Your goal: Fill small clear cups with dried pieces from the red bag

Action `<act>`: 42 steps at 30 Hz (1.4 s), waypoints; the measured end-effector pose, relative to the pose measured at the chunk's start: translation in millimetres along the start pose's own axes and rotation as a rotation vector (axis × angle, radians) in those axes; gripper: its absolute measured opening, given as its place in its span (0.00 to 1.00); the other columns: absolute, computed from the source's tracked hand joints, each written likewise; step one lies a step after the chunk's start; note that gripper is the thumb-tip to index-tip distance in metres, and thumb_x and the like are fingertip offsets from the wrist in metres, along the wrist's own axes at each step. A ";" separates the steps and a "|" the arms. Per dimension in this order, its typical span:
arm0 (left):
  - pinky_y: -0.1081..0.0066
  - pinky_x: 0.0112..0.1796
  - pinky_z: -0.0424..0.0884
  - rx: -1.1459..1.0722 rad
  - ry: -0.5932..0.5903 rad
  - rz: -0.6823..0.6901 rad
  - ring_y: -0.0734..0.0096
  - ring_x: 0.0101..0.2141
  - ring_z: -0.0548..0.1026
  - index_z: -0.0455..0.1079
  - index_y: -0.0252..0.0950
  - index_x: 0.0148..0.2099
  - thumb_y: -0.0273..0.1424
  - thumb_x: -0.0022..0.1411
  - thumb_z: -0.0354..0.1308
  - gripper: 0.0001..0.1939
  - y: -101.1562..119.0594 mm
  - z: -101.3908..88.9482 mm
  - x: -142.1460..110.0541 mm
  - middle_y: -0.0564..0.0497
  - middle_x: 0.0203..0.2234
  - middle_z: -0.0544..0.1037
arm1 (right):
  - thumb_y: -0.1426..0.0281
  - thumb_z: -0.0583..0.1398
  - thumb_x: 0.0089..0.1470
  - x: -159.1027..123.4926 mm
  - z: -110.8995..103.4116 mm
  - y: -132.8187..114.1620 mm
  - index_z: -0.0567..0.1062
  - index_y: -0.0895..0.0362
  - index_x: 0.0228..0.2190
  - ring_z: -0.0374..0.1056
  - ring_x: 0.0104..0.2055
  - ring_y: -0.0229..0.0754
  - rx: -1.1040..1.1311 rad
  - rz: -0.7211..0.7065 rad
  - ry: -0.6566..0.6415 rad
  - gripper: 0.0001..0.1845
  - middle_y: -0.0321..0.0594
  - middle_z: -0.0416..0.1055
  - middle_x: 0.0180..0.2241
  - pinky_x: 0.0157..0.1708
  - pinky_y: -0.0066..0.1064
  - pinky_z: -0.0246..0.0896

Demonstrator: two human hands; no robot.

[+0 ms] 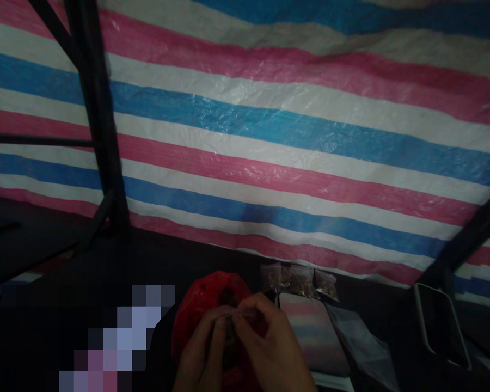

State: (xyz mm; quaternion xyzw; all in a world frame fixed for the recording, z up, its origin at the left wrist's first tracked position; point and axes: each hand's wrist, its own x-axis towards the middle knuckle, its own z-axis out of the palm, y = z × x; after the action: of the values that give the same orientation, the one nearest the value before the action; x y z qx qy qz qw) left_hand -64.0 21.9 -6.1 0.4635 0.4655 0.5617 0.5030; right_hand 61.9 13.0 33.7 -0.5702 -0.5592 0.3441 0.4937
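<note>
My left hand (204, 345) and my right hand (269, 340) meet at the bottom middle, fingertips nearly touching. Both pinch the top edge of a small clear plastic bag (233, 314); its lower part is hard to make out in the dim light. Right behind and below them lies a red plastic bag (194, 305), its mouth open, with dark contents I cannot identify. Beyond my right hand, several small zip bags (302, 280) with brownish bits inside lie in a row. A flat device with a shiny, reflective top (314, 326), like a small scale, sits beside that hand.
A clear, flat plastic bag (363, 340) lies right of the shiny device. Farther right is a phone (441, 326) with a dark screen. Dark metal posts (100, 120) stand before a striped tarp (269, 125). The lower left is blurred by pixel blocks.
</note>
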 end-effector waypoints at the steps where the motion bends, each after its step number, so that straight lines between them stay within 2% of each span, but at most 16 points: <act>1: 0.64 0.51 0.81 0.013 -0.021 -0.003 0.52 0.51 0.83 0.80 0.44 0.41 0.52 0.63 0.62 0.19 -1.1 -2.3 1.9 0.47 0.44 0.87 | 0.67 0.62 0.59 -1.0 0.2 0.3 0.78 0.55 0.32 0.73 0.40 0.46 0.002 -0.009 0.007 0.06 0.40 0.77 0.36 0.43 0.33 0.66; 6: 0.68 0.48 0.81 0.041 -0.130 -0.066 0.56 0.48 0.84 0.79 0.41 0.44 0.55 0.62 0.63 0.23 -9.2 -13.0 10.6 0.47 0.46 0.87 | 0.66 0.62 0.60 -2.8 -1.4 -0.1 0.80 0.55 0.34 0.74 0.42 0.46 -0.010 -0.023 0.001 0.08 0.41 0.79 0.37 0.45 0.33 0.66; 14: 0.67 0.49 0.81 0.082 -0.117 -0.068 0.54 0.51 0.83 0.78 0.41 0.49 0.62 0.59 0.60 0.32 -23.6 -8.2 16.3 0.46 0.49 0.86 | 0.60 0.64 0.59 -1.4 0.7 8.0 0.80 0.55 0.34 0.75 0.42 0.49 0.085 0.016 0.020 0.12 0.43 0.80 0.38 0.44 0.35 0.69; 21: 0.65 0.52 0.80 0.112 -0.123 -0.057 0.53 0.52 0.83 0.79 0.41 0.49 0.61 0.60 0.59 0.31 -27.6 -11.1 17.9 0.45 0.50 0.86 | 0.59 0.65 0.58 -1.4 -2.0 9.0 0.81 0.55 0.35 0.75 0.42 0.50 0.107 0.005 0.032 0.12 0.43 0.80 0.38 0.44 0.36 0.69; 30: 0.67 0.45 0.83 0.065 -0.059 -0.052 0.55 0.45 0.85 0.80 0.41 0.46 0.60 0.57 0.63 0.30 -21.9 -10.4 17.3 0.46 0.45 0.88 | 0.61 0.66 0.56 -0.5 -0.4 8.8 0.82 0.55 0.34 0.76 0.42 0.49 0.121 0.021 0.027 0.11 0.42 0.80 0.37 0.44 0.34 0.68; 39: 0.67 0.44 0.83 0.064 -0.076 -0.055 0.55 0.43 0.85 0.81 0.41 0.46 0.62 0.57 0.63 0.31 -22.7 -9.6 17.2 0.46 0.44 0.88 | 0.58 0.65 0.56 -1.6 -0.9 6.8 0.83 0.55 0.35 0.76 0.43 0.51 0.129 0.048 0.010 0.13 0.44 0.82 0.39 0.46 0.37 0.68; 42: 0.66 0.47 0.82 0.063 -0.105 -0.049 0.55 0.45 0.85 0.82 0.42 0.47 0.61 0.58 0.63 0.30 -24.6 -10.6 17.0 0.46 0.46 0.88 | 0.59 0.65 0.58 -1.8 -1.1 8.2 0.83 0.55 0.35 0.76 0.43 0.51 0.101 0.031 0.024 0.13 0.44 0.82 0.39 0.46 0.37 0.68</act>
State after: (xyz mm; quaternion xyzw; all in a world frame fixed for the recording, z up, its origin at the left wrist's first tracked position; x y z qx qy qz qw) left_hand -72.3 39.7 -31.0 0.4963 0.4673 0.5093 0.5253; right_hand 65.1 11.9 25.9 -0.5571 -0.5262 0.3726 0.5233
